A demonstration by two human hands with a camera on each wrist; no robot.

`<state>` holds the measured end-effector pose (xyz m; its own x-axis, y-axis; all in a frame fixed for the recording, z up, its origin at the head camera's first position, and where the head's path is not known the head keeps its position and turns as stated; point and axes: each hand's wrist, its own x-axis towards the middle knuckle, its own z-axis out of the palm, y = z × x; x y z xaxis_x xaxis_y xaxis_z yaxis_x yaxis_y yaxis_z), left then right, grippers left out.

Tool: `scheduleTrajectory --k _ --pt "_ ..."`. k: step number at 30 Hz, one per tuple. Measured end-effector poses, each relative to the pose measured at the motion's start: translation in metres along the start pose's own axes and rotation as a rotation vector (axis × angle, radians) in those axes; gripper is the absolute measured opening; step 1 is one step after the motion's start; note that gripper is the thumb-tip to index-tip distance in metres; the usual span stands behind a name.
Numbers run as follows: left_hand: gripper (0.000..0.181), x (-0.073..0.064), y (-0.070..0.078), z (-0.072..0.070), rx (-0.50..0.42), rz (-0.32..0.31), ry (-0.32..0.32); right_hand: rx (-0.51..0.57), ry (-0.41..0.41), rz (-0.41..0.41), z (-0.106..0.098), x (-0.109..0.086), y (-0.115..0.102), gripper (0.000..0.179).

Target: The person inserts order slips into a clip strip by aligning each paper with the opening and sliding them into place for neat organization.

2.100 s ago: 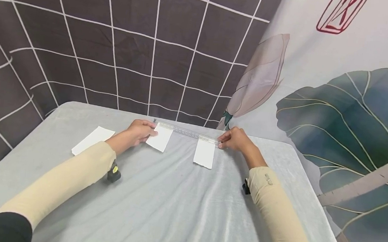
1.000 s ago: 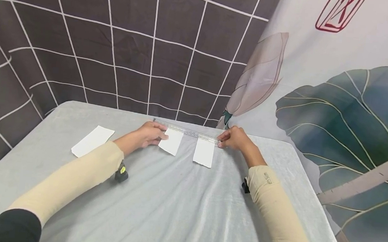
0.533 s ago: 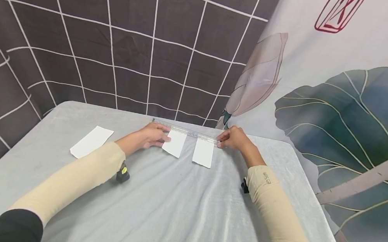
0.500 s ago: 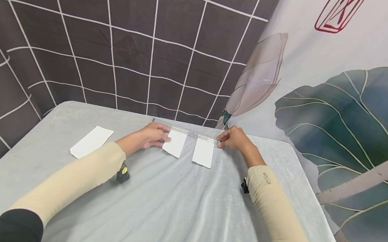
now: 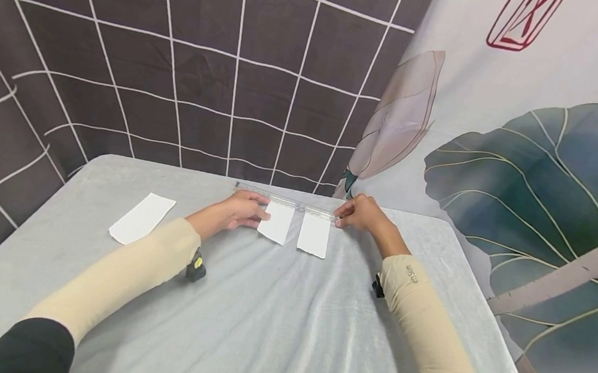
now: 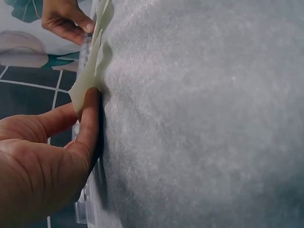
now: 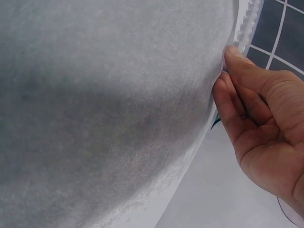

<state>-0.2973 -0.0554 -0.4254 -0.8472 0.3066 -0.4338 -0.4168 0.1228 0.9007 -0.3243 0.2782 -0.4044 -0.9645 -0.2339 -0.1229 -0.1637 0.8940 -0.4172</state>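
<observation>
A clear plastic strip [image 5: 298, 205] with a row of small bumps lies along the far edge of the table. My right hand [image 5: 364, 212] pinches its right end between thumb and fingers; the right wrist view shows the bumpy strip [image 7: 250, 23] running away from the fingertips. Two small white paper pieces extend toward me from the strip. The left paper piece [image 5: 276, 223] is pinched at its left side by my left hand [image 5: 244, 210], whose thumb and finger meet on the paper [image 6: 85, 85] in the left wrist view. The right paper piece [image 5: 313, 236] has a torn lower edge.
Another white paper piece [image 5: 141, 219] lies on the left of the grey cloth-covered table [image 5: 275, 322]. Behind the table hangs a dark curtain [image 5: 201, 75] with a white grid. A white curtain with a leaf print [image 5: 538, 173] hangs on the right.
My left hand has slid the left paper piece rightward along the strip, narrowing the gap to the right paper piece. My right hand stays at the strip's end.
</observation>
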Motion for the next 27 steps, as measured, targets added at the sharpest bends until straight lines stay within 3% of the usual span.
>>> scheduleTrajectory --k 27 --pt "0.072 -0.001 0.004 0.014 0.005 -0.035 -0.030 0.001 0.005 -0.025 0.000 0.000 0.002 0.028"
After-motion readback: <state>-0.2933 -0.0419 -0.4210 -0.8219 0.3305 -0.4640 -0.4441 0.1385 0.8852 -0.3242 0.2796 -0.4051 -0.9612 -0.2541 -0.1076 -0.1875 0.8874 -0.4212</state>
